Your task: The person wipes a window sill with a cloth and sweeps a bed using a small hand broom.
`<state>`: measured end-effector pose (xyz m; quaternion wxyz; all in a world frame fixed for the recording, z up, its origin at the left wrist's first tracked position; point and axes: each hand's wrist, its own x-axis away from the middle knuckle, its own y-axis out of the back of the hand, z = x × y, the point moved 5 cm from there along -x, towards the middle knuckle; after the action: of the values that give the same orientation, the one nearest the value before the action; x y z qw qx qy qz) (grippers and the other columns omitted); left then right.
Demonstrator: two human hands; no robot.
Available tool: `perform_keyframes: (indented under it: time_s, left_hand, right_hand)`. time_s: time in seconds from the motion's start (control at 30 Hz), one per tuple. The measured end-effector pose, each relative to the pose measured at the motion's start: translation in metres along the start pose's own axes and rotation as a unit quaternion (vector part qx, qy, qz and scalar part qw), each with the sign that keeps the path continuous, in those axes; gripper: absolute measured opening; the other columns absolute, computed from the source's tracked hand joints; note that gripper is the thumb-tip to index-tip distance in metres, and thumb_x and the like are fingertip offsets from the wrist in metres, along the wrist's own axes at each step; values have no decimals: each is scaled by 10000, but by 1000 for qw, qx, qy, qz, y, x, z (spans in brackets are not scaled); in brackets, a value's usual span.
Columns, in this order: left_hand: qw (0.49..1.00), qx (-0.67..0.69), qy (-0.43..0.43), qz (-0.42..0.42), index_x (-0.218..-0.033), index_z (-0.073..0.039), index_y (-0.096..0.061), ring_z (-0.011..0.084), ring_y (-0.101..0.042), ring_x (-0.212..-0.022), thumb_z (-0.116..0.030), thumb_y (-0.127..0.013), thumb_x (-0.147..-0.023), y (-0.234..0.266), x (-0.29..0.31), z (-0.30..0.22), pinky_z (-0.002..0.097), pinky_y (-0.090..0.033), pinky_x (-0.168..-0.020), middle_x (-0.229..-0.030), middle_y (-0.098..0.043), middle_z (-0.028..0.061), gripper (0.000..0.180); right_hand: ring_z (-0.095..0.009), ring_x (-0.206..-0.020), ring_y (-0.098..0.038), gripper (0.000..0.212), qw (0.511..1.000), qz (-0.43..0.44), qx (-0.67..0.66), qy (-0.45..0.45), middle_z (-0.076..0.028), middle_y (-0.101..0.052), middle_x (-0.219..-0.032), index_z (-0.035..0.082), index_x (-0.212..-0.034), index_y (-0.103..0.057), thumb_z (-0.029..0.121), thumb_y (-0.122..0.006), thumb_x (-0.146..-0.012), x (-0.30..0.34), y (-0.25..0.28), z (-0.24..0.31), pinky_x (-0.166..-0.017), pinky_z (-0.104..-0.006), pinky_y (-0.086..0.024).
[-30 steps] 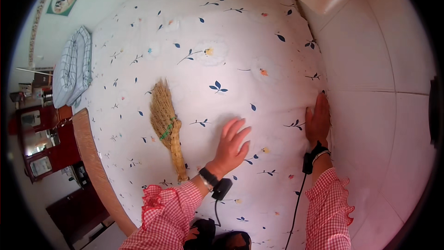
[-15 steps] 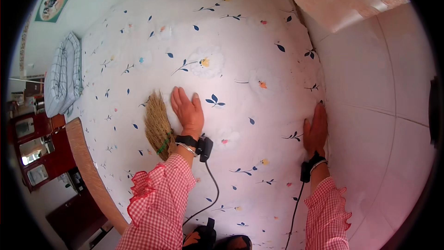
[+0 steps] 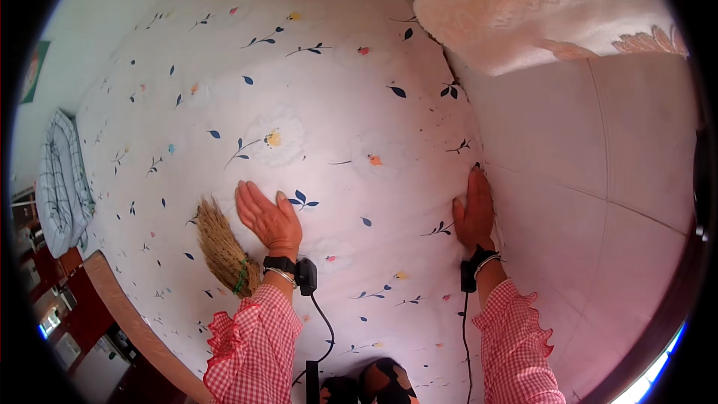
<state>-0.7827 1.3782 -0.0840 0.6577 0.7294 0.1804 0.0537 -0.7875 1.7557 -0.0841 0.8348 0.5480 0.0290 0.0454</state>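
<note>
A: Log, against one second ago: the bare left hand (image 3: 271,224) has gone forward and leftward over the white cover printed with dark-blue leaves and small flowers (image 3: 404,258), to just beside the bristles of the straw-coloured, green-tied hand broom (image 3: 223,247). The bare right hand (image 3: 476,217) has stayed by the edge.

B: Fingers?

A: Left: four straight and nearly together, thumb spread wide, palm down, holding nothing. Right: likewise flat and empty, fingers close, thumb slightly off.

B: Why is the right so near the pale tiled wall (image 3: 546,150)?

A: Judgement only: it lies along the cover's margin, so it probably pins that edge and props the leaning body. The left seems to press farther in, keeping the stretch between smooth.

B: And the broom?

A: On the cover, left of the left hand, bristles pointing away from the person. The handle is mostly hidden by the red-and-white checked sleeve (image 3: 262,337); contact, cannot tell. Lying unheld, it leaves both palms free.

B: Wrists?

A: Black boxes (image 3: 306,276) strapped on; the cables (image 3: 466,329) trail back toward the person, presumably to stay clear of the palms.
</note>
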Motion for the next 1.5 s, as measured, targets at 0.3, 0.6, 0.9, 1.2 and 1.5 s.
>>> perform_keyframes:
  time_s: [0.3, 0.6, 0.9, 1.2, 1.5]
  left_hand:
    - [1000, -1, 18, 14, -1339, 90, -282, 394, -222, -1336, -203, -487, -868, 7, -5, -3, 495, -155, -1092, -1423, -279, 248, 591]
    - [1000, 4, 20, 23, -1351, 86, -254, 435, -238, -1317, -216, -476, -845, 7, -7, -1, 537, -159, -1085, -1405, -278, 275, 629]
    - [999, -2, 11, 30, -1334, 100, -286, 406, -235, -1334, -250, -505, -832, 7, -8, -5, 530, -183, -1089, -1415, -283, 262, 650]
    - [999, 9, 26, 27, -1346, 107, -259, 401, -218, -1341, -226, -512, -838, 8, -8, -4, 517, -161, -1097, -1425, -270, 258, 658]
    - [999, 5, 28, 33, -1343, 101, -274, 381, -219, -1348, -257, -520, -832, 6, -7, 1, 507, -157, -1105, -1432, -268, 244, 671]
  right_hand:
    - [-431, -1298, -317, 668, 999, 33, -5, 7, -266, -316, -1419, -54, -1393, -253, 110, -531, -808, -2, -2, 4, -1091, -474, -246]
    - [-423, -1332, -264, 723, 995, 91, 10, -42, -256, -267, -1450, -40, -1409, -213, 96, -553, -786, 3, -10, -7, -1114, -482, -199]
    - [-411, -1340, -254, 737, 990, 124, 29, -66, -245, -253, -1458, -42, -1410, -205, 107, -582, -796, -7, -1, -2, -1118, -452, -208]
    - [-373, -1047, -476, 328, 986, 161, -5, -50, -219, -520, -1069, -29, -1001, -518, 174, -649, -780, -32, 34, 16, -908, -428, -387]
    - [-357, -834, -579, 520, 930, 328, -48, -162, -190, -596, -844, -20, -833, -568, 402, -798, -634, -67, 3, 11, -730, -402, -470]
